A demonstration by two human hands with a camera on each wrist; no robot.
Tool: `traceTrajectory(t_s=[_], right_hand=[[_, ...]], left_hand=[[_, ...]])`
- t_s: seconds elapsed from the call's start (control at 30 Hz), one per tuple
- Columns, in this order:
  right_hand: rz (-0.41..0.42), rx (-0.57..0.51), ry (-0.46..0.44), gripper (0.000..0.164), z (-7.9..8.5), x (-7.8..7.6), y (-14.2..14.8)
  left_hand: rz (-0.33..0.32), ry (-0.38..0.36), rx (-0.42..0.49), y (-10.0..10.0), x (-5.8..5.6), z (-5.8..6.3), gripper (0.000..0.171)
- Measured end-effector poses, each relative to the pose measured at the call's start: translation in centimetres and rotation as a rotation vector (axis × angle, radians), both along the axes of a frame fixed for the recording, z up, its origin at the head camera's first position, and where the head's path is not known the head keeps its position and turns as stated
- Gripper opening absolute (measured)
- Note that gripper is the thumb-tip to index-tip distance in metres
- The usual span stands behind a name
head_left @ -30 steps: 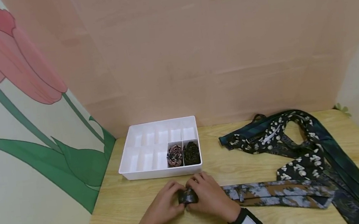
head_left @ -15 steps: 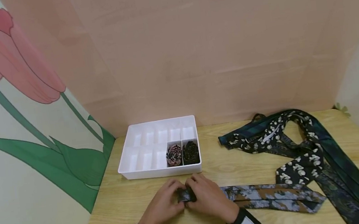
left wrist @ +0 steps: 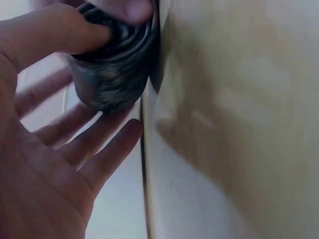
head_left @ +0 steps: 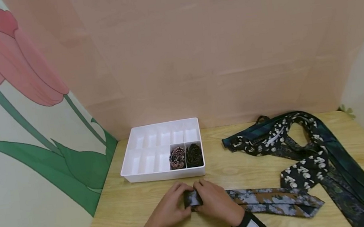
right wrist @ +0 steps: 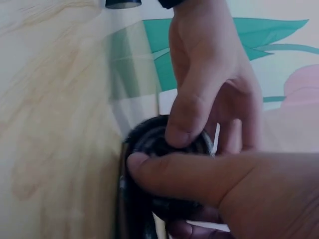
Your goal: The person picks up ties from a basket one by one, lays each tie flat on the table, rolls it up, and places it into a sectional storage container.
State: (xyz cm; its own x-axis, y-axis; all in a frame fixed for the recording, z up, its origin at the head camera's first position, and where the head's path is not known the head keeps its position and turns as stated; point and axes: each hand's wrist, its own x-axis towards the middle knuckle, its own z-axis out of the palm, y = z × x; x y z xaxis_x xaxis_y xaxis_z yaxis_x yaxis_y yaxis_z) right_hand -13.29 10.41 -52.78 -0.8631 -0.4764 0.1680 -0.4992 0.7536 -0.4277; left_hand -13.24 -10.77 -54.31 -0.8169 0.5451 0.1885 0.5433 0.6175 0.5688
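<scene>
A dark patterned necktie is partly coiled into a roll (head_left: 191,199), and its loose length (head_left: 273,202), blue-grey and brown, trails right across the table. My left hand (head_left: 170,209) pinches the roll from the left side. On the opposite side my right hand (head_left: 217,204) grips it, between the coil and the trailing part. In the left wrist view the roll (left wrist: 112,87) stands on edge, with the thumb on its spiral face and other fingers spread under it. Both thumbs press the spiral face of the coil (right wrist: 144,132) in the right wrist view.
Behind the hands stands a white divided tray (head_left: 162,175). Two front-right compartments hold a pinkish-black rolled tie (head_left: 177,158) and a dark rolled tie (head_left: 194,155). A heap of loose ties (head_left: 342,162), dark green and black floral, lies at right. A beige wall backs the table.
The tie's loose end has slid left, away from the heap of ties, as the roll turns between my fingers. Both hands stay in nearly the same place.
</scene>
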Motion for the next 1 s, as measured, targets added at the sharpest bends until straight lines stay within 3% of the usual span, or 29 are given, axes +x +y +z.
traceTrajectory(t_s=[0.13, 0.3, 0.53, 0.7, 0.9, 1.0], right_hand=[[-0.005, 0.009, 0.005, 0.052, -0.3, 0.0, 0.1], [-0.002, -0.005, -0.047, 0.049, 0.0, -0.1, 0.2], [-0.007, 0.02, -0.07, 0.055, 0.3, -0.1, 0.4], [0.012, -0.005, -0.078, 0.051, 0.5, -0.3, 0.5], [-0.001, 0.053, -0.079, 0.057, 0.7, -0.3, 0.6], [0.017, 0.017, -0.073, 0.052, 0.7, -0.4, 0.6]], left_hand=[[-0.023, -0.026, 0.009, 0.3, -0.1, -0.5, 0.052], [0.023, -0.017, -0.035, 0.2, -0.1, -0.1, 0.055], [0.028, -0.076, -0.059, 0.0, 0.1, 0.5, 0.055], [0.073, -0.054, -0.097, 0.0, 0.3, 0.6, 0.058], [0.017, -0.083, -0.033, 0.2, 0.3, 0.5, 0.053], [0.037, -0.073, -0.056, 0.1, 0.3, 0.8, 0.048]])
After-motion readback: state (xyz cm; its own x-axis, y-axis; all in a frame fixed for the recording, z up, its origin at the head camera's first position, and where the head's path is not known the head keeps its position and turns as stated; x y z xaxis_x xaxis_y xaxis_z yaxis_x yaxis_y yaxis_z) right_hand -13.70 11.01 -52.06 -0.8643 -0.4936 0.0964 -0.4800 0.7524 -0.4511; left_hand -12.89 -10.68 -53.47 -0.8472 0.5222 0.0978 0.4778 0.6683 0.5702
